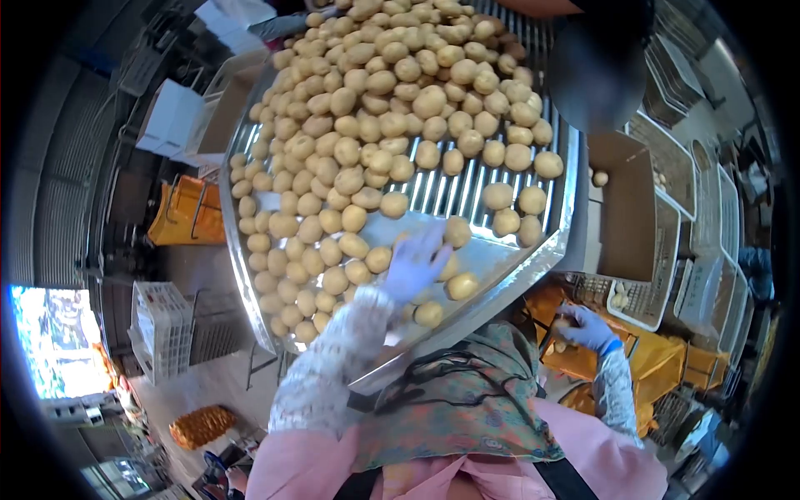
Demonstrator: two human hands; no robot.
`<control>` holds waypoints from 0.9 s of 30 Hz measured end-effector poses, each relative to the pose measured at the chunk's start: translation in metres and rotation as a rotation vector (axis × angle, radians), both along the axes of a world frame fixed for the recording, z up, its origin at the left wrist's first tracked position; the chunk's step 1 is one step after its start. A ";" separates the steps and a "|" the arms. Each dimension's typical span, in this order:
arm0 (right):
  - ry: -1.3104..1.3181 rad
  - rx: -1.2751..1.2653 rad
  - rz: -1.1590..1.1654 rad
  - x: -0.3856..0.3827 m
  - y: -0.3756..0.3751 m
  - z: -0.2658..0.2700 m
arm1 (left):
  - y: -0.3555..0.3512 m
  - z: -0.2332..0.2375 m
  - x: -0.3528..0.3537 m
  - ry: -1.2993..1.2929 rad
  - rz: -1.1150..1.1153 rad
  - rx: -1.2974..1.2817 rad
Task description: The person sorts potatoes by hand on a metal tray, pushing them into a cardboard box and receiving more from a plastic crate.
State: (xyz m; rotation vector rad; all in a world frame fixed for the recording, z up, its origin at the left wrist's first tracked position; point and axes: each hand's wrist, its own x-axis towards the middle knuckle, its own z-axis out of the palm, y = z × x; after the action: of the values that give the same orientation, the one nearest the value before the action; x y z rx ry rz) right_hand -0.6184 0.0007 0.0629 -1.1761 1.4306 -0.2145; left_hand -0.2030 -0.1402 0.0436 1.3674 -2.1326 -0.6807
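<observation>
Left hand, in a pale lavender glove (408,271), is out over the lower end of a shiny metal sorting-height table (379,223), among round tan potatoes (429,102). Fingers spread and extended, so grip reads open; hand slightly blurred. One smooth tan potato (457,232) lies just beside the fingertips, on their right. Others sit near the palm and wrist; whether the palm touches any, cannot tell.

Step in hand, by my reading: left hand reaching among loose potatoes on the smooth sheet. Holding one from this pose calls for fingers and thumb to curl round its sides, clear of neighbours.

Right hand, in a matching glove with a blue band at the wrist (590,330), is low, off the table's edge, over an orange container (658,360). Fingers bent, potatoes near them; whether it grips anything, cannot tell.

Main heap lies up-table, beyond the left hand, partly over parallel metal rods (431,193). Brown cardboard box (627,208) stands off the right side.
</observation>
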 end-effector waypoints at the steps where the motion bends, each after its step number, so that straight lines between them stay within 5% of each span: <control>1: 0.340 -0.206 0.051 -0.003 0.023 0.000 | -0.032 0.005 -0.019 -0.037 0.021 0.058; 2: 0.682 -0.407 0.110 -0.006 0.044 -0.001 | -0.065 -0.009 -0.035 -0.071 0.060 -0.039; 3: 0.439 -0.354 -0.237 -0.010 0.062 -0.024 | -0.096 -0.023 -0.048 -0.106 0.099 -0.133; 4: 0.186 -0.290 -0.582 -0.013 0.078 -0.047 | -0.123 -0.002 -0.057 -0.145 0.107 0.171; 5: -0.016 -0.275 -0.747 0.005 0.078 -0.042 | -0.146 -0.016 -0.065 -0.166 0.149 0.141; 6: -0.025 -0.242 -0.719 0.020 0.076 -0.036 | -0.165 -0.053 -0.067 -0.179 0.152 0.003; 8: -0.063 -0.264 -0.619 0.055 0.064 -0.028 | -0.177 -0.041 -0.077 -0.345 0.173 0.149; 10: -0.372 -0.094 -0.658 0.088 0.036 -0.005 | -0.171 -0.024 -0.082 -0.417 0.200 0.207; 13: -0.665 -0.131 -0.626 0.118 -0.010 0.001 | -0.103 -0.010 -0.091 0.013 0.173 0.105; 14: -0.837 -0.048 -0.740 0.127 -0.029 0.021 | -0.077 -0.031 -0.092 -0.206 -0.065 -0.348; 15: -1.003 0.050 -0.846 0.132 -0.039 0.033 | -0.035 0.036 -0.108 -0.040 -0.034 0.309; 17: -0.975 -0.096 -0.797 0.131 -0.050 0.008 | 0.018 0.040 -0.123 0.223 -0.336 0.008; 18: -0.956 -0.257 -0.762 0.128 -0.056 -0.001 | 0.033 0.045 -0.116 0.232 -0.312 0.000; 19: -1.085 0.002 -0.963 0.122 -0.061 -0.001 | 0.046 0.050 -0.108 0.146 -0.300 -0.062; 20: -1.069 -0.002 -0.947 0.106 -0.059 -0.002 | 0.058 0.052 -0.100 0.064 -0.291 -0.122; 22: -0.884 0.072 -0.637 0.073 -0.058 -0.001 | 0.077 0.021 -0.047 -0.076 -0.165 -0.131; 24: -0.673 -0.011 -0.692 0.056 -0.062 0.020 | 0.099 0.003 0.028 -0.451 -0.273 -0.265; 26: -0.639 -0.083 -0.920 0.034 -0.068 0.036 | 0.137 -0.006 0.076 -0.333 -0.161 -0.227; 27: -0.620 -0.235 -0.842 0.016 -0.074 0.043 | 0.150 -0.001 0.098 -0.317 -0.096 -0.118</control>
State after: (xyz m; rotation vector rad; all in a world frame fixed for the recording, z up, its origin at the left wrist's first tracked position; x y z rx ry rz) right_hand -0.6021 -0.0731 0.1059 -0.5276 1.2662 -1.2454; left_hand -0.1053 0.0099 0.0421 1.3909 -2.4561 -0.3851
